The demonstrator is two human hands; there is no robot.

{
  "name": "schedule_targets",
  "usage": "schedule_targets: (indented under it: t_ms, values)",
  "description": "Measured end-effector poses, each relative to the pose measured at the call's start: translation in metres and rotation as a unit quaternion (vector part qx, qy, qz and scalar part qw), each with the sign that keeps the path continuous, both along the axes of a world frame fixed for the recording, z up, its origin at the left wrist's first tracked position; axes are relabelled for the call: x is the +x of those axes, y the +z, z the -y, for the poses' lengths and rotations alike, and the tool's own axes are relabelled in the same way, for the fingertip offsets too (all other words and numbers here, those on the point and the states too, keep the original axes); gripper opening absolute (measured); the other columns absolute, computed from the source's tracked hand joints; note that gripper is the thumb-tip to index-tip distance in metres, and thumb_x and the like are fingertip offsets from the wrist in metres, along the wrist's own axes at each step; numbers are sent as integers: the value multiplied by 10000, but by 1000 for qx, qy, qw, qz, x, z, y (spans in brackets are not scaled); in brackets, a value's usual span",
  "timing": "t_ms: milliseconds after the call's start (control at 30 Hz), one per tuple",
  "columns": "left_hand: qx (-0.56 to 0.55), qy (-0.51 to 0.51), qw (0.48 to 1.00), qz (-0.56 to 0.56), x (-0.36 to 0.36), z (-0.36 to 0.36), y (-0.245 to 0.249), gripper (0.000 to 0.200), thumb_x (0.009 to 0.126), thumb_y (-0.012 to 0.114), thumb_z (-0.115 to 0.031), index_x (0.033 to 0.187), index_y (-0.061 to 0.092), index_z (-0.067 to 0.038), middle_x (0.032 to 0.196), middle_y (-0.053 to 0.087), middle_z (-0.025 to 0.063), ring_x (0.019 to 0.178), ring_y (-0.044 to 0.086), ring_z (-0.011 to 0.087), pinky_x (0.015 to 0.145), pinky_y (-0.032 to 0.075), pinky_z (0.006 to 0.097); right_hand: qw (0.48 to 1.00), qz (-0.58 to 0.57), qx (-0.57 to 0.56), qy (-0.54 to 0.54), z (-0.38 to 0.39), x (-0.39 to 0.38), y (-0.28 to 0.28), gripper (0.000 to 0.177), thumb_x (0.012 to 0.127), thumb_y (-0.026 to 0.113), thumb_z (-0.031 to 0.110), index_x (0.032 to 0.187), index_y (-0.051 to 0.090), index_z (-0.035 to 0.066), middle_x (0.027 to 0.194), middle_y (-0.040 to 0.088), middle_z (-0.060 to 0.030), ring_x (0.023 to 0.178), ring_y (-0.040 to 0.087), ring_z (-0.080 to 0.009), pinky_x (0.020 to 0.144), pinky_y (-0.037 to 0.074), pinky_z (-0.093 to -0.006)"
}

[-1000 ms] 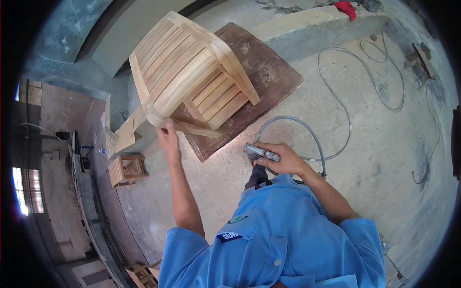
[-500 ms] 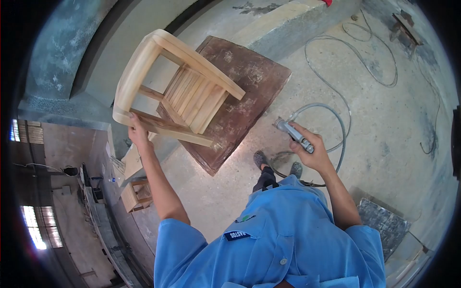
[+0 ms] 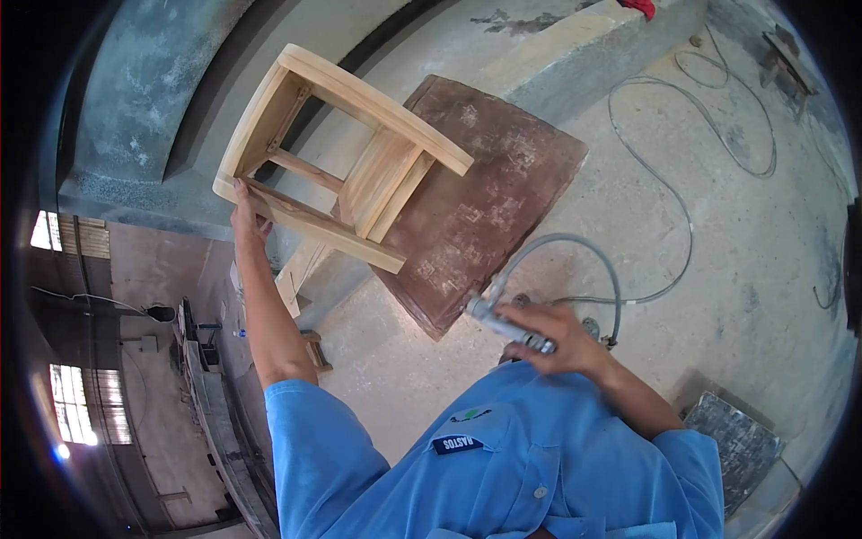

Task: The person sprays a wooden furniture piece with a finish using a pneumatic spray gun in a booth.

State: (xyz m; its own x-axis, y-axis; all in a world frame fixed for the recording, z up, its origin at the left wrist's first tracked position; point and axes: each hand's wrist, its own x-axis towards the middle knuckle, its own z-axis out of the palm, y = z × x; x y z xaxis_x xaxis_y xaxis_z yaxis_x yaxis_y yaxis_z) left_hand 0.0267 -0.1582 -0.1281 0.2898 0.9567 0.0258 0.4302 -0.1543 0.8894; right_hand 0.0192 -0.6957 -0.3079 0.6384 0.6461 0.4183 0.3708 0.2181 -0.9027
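My left hand (image 3: pixel 250 214) grips the corner of a small unfinished wooden chair (image 3: pixel 355 103), fingers wrapped round its rail. The chair is tipped over, its slatted part facing down toward a brown, paint-worn board (image 3: pixel 494 171) and overlapping the board's left side in this view. In front of my waist, my right hand (image 3: pixel 561 337) is closed round a silver, hose-fed air tool (image 3: pixel 507 325), whose head points left toward the board's near corner. A grey hose (image 3: pixel 611 260) loops from the tool to the floor.
A concrete ledge (image 3: pixel 575 54) runs behind the board, with a red cloth (image 3: pixel 639 7) on it. Thin hose coils (image 3: pixel 687 216) lie across the floor at right. A dark speckled slab (image 3: pixel 732 440) sits at lower right, and a wooden piece (image 3: pixel 314 350) stands beyond my left arm.
The chair has turned in my left hand, so its slats show less and its underside more. My right hand has brought the air tool left and closer to my body.
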Motion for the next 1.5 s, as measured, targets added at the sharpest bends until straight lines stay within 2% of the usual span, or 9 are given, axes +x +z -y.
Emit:
schedule_targets:
  t_ms: [33,167,300,467,667,900,1100,1267,1500]
  values:
    - [-4,-10,1000,-4,1,-2,1,954,699,646,-810,1235,576,-24,1124,623,152,999,591,298,823,408,476,997,4,-46,55,-4,-2,4,568,779,802,173,1302,599,86,971,702,-145,791,704,-303,677,546,-371]
    - [-11,-24,1000,-8,-1,-35,-3,976,671,679,-804,1204,603,10,1055,657,143,860,630,268,644,455,382,999,10,-2,32,-32,12,5,581,773,807,177,1295,590,39,974,699,-164,801,705,-303,687,553,-360]
    - [4,-22,999,23,3,-17,1,922,746,666,-745,1229,592,36,1086,660,143,900,645,273,707,464,384,990,44,113,-75,-56,53,23,524,810,756,89,1288,574,-27,981,714,-165,822,720,-257,753,556,-324]
    - [19,-31,998,59,5,-21,-4,910,755,664,-741,1199,608,52,1085,659,149,891,649,249,670,474,359,984,7,157,-78,-90,85,79,495,836,725,67,1298,571,-21,886,706,-105,769,699,-162,737,546,-292]
    - [54,-17,998,39,7,-17,-3,795,794,655,-698,1032,673,60,843,652,99,675,591,147,512,407,295,983,16,182,15,-148,86,155,491,859,718,97,1317,569,-1,946,703,-126,810,670,-131,715,526,-271]
    - [97,7,993,65,3,1,-23,769,844,655,-617,1068,656,119,989,685,197,927,625,230,811,490,361,984,28,148,92,-169,80,199,521,871,729,140,1341,552,3,1064,697,-151,889,652,-139,774,515,-280]
    - [151,-14,983,105,-35,82,-86,611,892,671,-495,1105,645,77,970,677,152,900,597,197,818,478,347,996,-27,51,63,-81,83,142,526,864,736,142,1335,556,-8,935,693,-104,839,653,-121,760,519,-269]
    - [142,-55,982,110,-82,145,-151,470,923,675,-413,1054,649,38,935,643,63,865,550,134,784,448,306,994,-106,-4,19,-13,61,141,523,843,736,97,1326,566,-8,857,689,-90,778,647,-135,735,518,-284]
    - [96,-76,981,148,-119,181,-221,449,908,703,-383,1099,623,15,969,638,59,882,552,138,799,447,302,993,-24,-5,112,-6,27,155,567,805,752,40,1336,558,3,911,692,-136,793,669,-178,738,520,-299]
